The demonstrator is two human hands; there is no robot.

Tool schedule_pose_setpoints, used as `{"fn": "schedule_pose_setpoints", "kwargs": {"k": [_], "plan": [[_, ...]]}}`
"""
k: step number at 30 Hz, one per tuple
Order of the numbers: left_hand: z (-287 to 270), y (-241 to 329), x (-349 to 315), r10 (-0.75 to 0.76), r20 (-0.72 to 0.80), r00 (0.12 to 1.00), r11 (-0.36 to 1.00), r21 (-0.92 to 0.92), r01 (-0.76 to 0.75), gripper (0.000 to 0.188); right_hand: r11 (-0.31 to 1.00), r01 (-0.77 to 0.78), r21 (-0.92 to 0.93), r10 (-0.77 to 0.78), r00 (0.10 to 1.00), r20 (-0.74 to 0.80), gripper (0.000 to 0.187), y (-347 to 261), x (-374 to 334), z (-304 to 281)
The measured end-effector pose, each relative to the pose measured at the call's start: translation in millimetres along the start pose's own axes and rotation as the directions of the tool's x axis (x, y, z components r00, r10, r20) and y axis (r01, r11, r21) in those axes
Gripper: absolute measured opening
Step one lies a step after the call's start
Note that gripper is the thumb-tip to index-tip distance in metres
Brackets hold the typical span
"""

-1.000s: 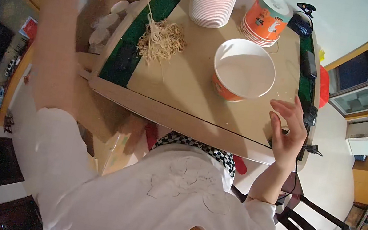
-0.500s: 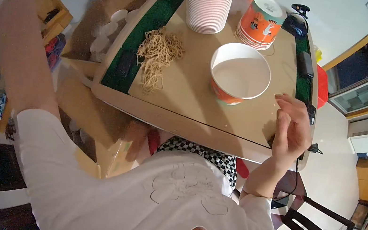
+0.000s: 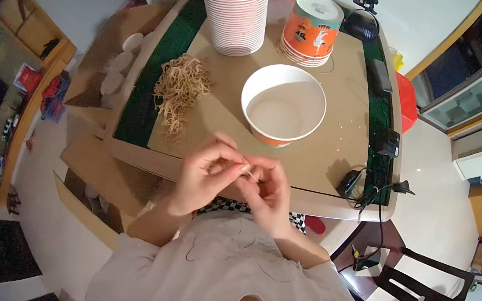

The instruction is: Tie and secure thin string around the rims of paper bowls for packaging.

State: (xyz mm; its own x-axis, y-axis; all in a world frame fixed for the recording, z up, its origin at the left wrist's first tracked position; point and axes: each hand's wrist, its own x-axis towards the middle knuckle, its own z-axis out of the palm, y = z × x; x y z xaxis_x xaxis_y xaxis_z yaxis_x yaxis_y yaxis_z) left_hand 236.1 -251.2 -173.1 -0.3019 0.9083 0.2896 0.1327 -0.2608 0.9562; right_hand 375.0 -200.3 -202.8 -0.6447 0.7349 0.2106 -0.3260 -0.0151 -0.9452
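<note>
My left hand (image 3: 207, 173) and my right hand (image 3: 267, 193) meet in front of the table's near edge, thumbs and fingertips pinched together. Between the fingertips shows a thin pale strand (image 3: 252, 176); most of it is hidden by the fingers. Just beyond my hands stands a white-lined orange paper tub (image 3: 282, 107), upright, its mouth facing up. A tangled heap of tan strings (image 3: 180, 88) lies to the left of the tub, apart from both hands.
Behind stand a tall stack of nested paper tubs (image 3: 235, 22) and a shorter upside-down stack (image 3: 312, 30). A black clip device (image 3: 362, 24) sits at the far right corner. Black adapters and cables (image 3: 366, 191) line the right edge. Left of the table is an open cardboard box (image 3: 89, 100).
My left arm has come down from the far left. My right hand has moved left from the table's right side. Both hands now meet, pinching a strand. The view has shifted.
</note>
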Motion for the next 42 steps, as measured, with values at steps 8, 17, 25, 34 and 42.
{"fn": "schedule_pose_setpoints", "kwargs": {"k": [8,17,25,34,42], "plan": [[30,-53,-7,-0.077,0.007,0.997,0.992,-0.100,0.078,0.006,0.987,0.011,-0.160,-0.067,0.934,-0.350,0.014,37,-18,-29],[-10,-32,72,0.275,0.361,0.891,0.367,0.817,-0.444,0.017,0.994,0.042,-0.097,-0.080,0.902,-0.424,0.002,29,-2,-56],[-9,-29,91,0.052,0.476,0.878,0.651,0.650,-0.391,0.013,0.985,-0.015,-0.172,-0.066,0.890,-0.452,0.004,24,25,-61],[-6,-23,89,-0.118,0.395,0.911,0.932,0.360,-0.035,0.018,0.994,0.073,-0.084,-0.099,0.927,-0.361,0.003,39,46,-55],[-35,-20,91,-0.124,0.549,0.827,0.944,0.323,-0.073,0.020,0.953,0.180,-0.245,-0.280,0.833,-0.477,0.003,39,48,-81]]}}
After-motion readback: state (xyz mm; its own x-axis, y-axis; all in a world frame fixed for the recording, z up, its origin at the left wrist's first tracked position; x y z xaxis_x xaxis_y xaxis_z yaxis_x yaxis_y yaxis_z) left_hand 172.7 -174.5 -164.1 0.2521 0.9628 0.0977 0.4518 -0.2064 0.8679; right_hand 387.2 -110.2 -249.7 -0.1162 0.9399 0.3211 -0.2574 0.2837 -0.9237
